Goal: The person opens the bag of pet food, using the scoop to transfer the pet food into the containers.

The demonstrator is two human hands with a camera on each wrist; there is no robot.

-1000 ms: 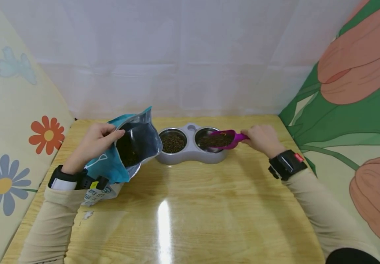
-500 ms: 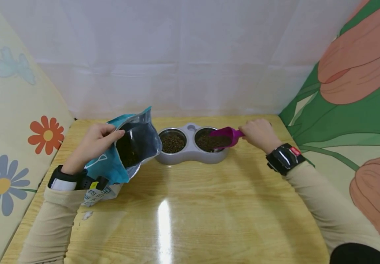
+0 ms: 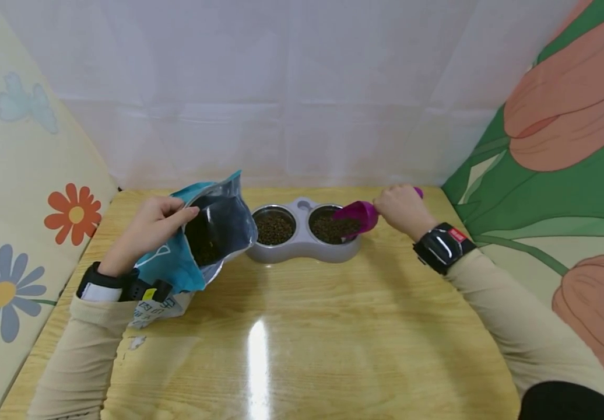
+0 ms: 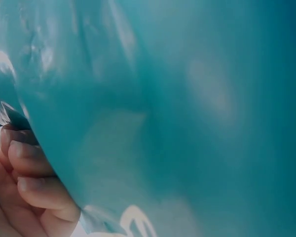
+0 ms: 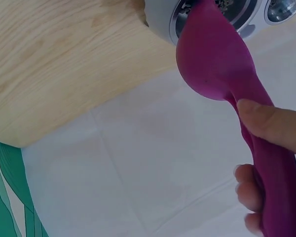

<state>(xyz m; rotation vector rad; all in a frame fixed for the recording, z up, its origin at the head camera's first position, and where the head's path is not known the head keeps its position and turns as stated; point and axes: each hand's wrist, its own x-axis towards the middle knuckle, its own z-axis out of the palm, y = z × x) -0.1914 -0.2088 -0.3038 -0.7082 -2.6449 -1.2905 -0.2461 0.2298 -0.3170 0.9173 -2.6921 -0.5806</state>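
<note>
My right hand (image 3: pixel 400 207) grips the handle of a magenta scoop (image 3: pixel 363 216), its lip tilted down into the right steel bowl of a grey double pet feeder (image 3: pixel 307 248). Brown kibble (image 3: pixel 328 226) lies in that bowl and runs up into the scoop. The left bowl holds kibble (image 3: pixel 274 227) too. In the right wrist view, thumb and fingers wrap the scoop's handle (image 5: pixel 278 173). My left hand (image 3: pixel 157 227) pinches the rim of a teal foil bag (image 3: pixel 176 262), its mouth open toward the feeder with kibble inside. Bag film fills most of the left wrist view.
The feeder and bag stand on a glossy wooden table (image 3: pixel 323 338). Behind it hangs a white cloth (image 3: pixel 281 105). Printed flower panels (image 3: pixel 559 216) flank both sides. A small torn patch (image 3: pixel 137 342) marks the tabletop near the left sleeve.
My right hand has shifted slightly left and up, tipping the scoop steeper. The kibble in the scoop has dropped and the right bowl looks fuller. My left hand and the bag stay put.
</note>
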